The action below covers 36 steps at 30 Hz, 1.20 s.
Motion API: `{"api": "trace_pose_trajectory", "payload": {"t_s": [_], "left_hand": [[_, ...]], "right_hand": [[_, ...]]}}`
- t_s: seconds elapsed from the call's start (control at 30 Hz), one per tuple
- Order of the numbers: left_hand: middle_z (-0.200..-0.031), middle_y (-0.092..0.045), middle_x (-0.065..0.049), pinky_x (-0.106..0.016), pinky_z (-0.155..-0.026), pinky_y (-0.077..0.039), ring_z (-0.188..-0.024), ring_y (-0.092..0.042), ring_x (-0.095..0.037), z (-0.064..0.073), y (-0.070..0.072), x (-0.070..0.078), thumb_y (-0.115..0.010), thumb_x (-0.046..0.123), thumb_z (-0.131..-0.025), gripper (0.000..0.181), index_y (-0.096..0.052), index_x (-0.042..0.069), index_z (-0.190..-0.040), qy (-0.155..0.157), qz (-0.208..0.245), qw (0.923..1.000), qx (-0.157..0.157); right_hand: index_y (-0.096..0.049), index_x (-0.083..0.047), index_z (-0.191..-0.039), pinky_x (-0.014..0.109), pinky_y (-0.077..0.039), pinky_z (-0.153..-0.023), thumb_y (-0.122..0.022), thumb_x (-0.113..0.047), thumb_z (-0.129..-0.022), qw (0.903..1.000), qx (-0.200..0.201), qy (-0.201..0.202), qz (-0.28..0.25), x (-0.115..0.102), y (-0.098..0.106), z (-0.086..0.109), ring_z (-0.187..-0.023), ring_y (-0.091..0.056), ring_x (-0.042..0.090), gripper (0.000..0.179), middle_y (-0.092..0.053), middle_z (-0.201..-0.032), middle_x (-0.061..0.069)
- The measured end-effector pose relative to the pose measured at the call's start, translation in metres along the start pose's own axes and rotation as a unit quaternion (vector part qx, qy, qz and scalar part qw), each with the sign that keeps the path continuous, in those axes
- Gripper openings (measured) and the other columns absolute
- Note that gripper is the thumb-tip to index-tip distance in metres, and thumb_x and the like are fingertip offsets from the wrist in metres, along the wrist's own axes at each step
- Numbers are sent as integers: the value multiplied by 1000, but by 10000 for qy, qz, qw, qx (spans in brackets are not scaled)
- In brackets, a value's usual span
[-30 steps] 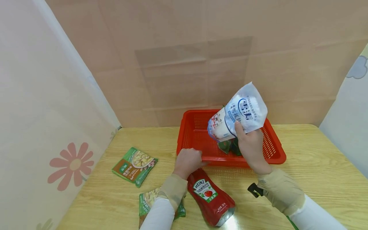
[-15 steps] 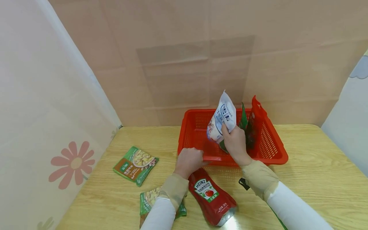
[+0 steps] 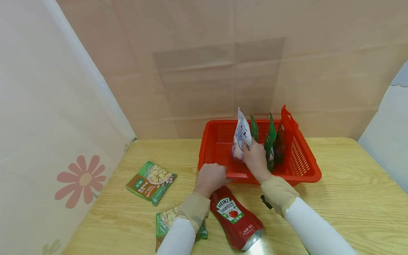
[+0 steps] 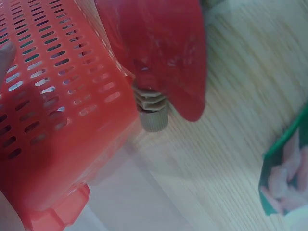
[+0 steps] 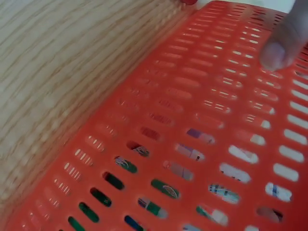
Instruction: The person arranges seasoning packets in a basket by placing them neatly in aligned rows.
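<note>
A white and blue bag [image 3: 240, 136] with Chinese print stands upright inside the red plastic basket [image 3: 211, 170]. My right hand [image 3: 256, 159] reaches over the basket's front rim and pinches this bag, thumb on its printed side. My left hand [image 3: 211, 177] grips the front rim near the left corner. Right of the bag, in the basket, stand green packets [image 3: 271, 138] and a red pouch [image 3: 288, 131]. In the right wrist view the slotted basket wall [image 5: 192, 86] covers most of the packets, and a fingertip [image 5: 275, 54] shows against it.
A red Heinz ketchup bottle [image 3: 236, 219] lies in front of the basket, its cap [image 4: 154, 120] close to the basket wall in the left wrist view. Two green and brown food packets, one farther [image 3: 151, 182] and one nearer [image 3: 164, 223], lie on the left. Behind rises a papered wall [image 3: 191, 71].
My right hand has moved left and down with the white and blue bag, from above the basket into it, turning it more upright. The left hand has stayed on the rim.
</note>
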<state>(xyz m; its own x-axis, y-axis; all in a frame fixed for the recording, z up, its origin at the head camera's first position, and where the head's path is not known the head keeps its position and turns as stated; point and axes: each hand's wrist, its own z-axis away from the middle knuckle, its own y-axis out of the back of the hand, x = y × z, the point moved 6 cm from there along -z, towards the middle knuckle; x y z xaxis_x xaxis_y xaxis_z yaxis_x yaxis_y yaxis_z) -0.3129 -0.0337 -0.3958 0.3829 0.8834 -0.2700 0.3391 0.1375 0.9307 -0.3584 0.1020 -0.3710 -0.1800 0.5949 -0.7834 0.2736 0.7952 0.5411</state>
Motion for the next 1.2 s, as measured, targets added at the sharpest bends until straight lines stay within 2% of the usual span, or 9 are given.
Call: {"api": "trace_pose_trajectory", "payload": {"t_s": [0.13, 0.23, 0.5, 0.8, 1.0, 1.1, 1.2], "left_hand": [[-49, -54, 9, -22, -45, -42, -40, -42, -6, 0, 0, 0, -66, 60, -79, 38, -66, 25, -66, -6, -43, 10000, 15], [-49, -55, 8, -22, -45, -42, -40, -42, -7, 0, 1, 0, -66, 59, -79, 37, -67, 24, -66, 10, -27, 10000, 33], [-49, -55, 8, -23, -45, -43, -40, -45, -7, 1, 3, 0, -66, 59, -79, 37, -66, 24, -65, 10, -67, 9999, 142], [-49, -56, 8, -23, -45, -44, -41, -45, -7, 1, 1, -1, -67, 58, -79, 36, -67, 24, -67, 50, 48, 10000, 46], [-48, -54, 8, -24, -45, -42, -40, -43, -7, 1, 1, -1, -66, 57, -80, 37, -65, 24, -64, 39, 107, 9999, 77], [-48, -54, 8, -24, -45, -43, -40, -43, -7, 1, 2, -1, -66, 58, -79, 37, -65, 24, -64, 15, 67, 9998, 165], [-49, -55, 8, -24, -45, -44, -40, -45, -7, 1, 2, -1, -66, 58, -79, 38, -66, 24, -64, 9, 63, 9998, 182]], "right_hand": [[-51, 5, -129, 52, -53, -83, -47, -21, -99, 9996, -210, -113, 118, 1, -7, -3, -102, -65, 42, 40, -62, -121, 29], [-49, 2, -133, 54, -50, -89, -47, -20, -99, 9993, -261, -160, 235, 2, -11, -5, -107, -63, 42, 41, -61, -124, 27], [-46, 0, -136, 55, -49, -91, -46, -19, -100, 9976, -383, -324, 470, 3, -16, -10, -108, -63, 42, 41, -59, -126, 27], [-45, 1, -135, 51, -55, -77, -45, -16, -100, 9942, -569, -358, 843, 6, -20, -9, -96, -66, 41, 40, -61, -121, 28], [-47, 3, -133, 52, -55, -78, -47, -17, -99, 9927, -566, -273, 1026, 7, -20, -7, -92, -68, 41, 39, -64, -117, 28], [-53, 6, -123, 52, -55, -75, -50, -20, -97, 9918, -512, -238, 1150, 6, -18, -6, -84, -69, 41, 38, -67, -109, 28], [-60, 8, -112, 45, -55, -64, -55, -24, -93, 9899, -626, -421, 1201, 8, -18, -5, -66, -68, 33, 37, -71, -95, 25]]}}
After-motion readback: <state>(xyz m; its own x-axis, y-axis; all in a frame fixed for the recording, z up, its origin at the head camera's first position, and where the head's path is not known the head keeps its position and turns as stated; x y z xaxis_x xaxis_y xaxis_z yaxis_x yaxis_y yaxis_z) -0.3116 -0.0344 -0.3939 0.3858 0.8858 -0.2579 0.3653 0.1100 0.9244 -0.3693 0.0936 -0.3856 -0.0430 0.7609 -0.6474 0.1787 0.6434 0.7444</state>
